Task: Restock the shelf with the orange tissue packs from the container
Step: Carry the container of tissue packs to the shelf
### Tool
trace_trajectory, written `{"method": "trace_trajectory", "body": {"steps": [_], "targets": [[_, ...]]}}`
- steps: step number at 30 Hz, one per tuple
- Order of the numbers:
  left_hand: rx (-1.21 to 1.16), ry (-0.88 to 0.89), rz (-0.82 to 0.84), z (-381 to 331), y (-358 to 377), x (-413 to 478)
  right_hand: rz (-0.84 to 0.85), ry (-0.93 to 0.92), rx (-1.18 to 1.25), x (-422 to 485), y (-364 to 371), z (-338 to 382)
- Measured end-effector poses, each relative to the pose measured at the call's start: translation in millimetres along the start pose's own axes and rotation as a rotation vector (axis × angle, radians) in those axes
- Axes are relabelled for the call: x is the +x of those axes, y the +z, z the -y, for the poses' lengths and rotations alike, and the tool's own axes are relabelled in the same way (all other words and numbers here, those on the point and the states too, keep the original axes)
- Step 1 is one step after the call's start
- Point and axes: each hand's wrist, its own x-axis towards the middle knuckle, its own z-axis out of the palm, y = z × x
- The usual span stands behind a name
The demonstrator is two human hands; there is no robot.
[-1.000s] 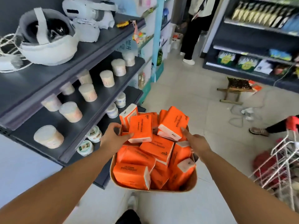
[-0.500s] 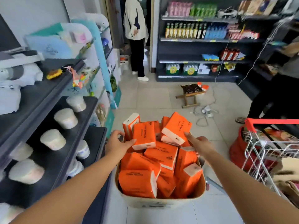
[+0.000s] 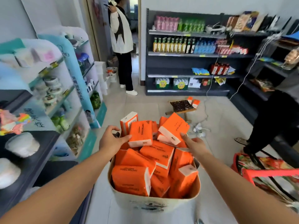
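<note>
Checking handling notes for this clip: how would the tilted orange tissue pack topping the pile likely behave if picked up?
The tilted orange tissue pack is probably light and squashy, given its soft wrap and rounded edges. The smooth film may be slippery. Perched askew on other packs above the rim of the container, it could slide off if nudged.

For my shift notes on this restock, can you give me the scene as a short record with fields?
container: beige tub, held off the floor, heaped full
contents: orange tissue packs, loosely piled above the rim
left hand: grips far-left rim, thumb at middle pack
right hand: holds far-right rim, forefinger at tilted pack
shelf: dark, at the left, holding white tubs
packs shelved: none in view
</note>
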Motion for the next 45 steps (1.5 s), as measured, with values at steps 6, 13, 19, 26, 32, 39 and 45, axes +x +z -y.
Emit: {"method": "trace_trajectory", "body": {"steps": [6, 13, 19, 26, 32, 39, 45], "targets": [[-0.012, 0.019, -0.03, -58, 47, 89, -0.031, -0.03, -0.066, 102, -22, 66], [-0.033, 0.063, -0.016, -116, 97, 211, -0.081, -0.055, 0.021, 221, -27, 125], [-0.078, 0.094, 0.042, -170, 144, 337, -0.12, -0.036, 0.093, 332, -25, 170], [-0.041, 0.194, 0.131, -233, 214, 477, -0.126, 0.0, 0.272, 462, -31, 221], [-0.017, 0.202, 0.122, -278, 284, 575, -0.075, 0.015, 0.411, 582, -52, 270], [-0.066, 0.188, 0.098, -334, 367, 675, 0.026, 0.009, 0.511, 734, -77, 327], [-0.034, 0.156, 0.063, -374, 408, 764, 0.063, 0.02, 0.485, 844, -85, 389]]}}
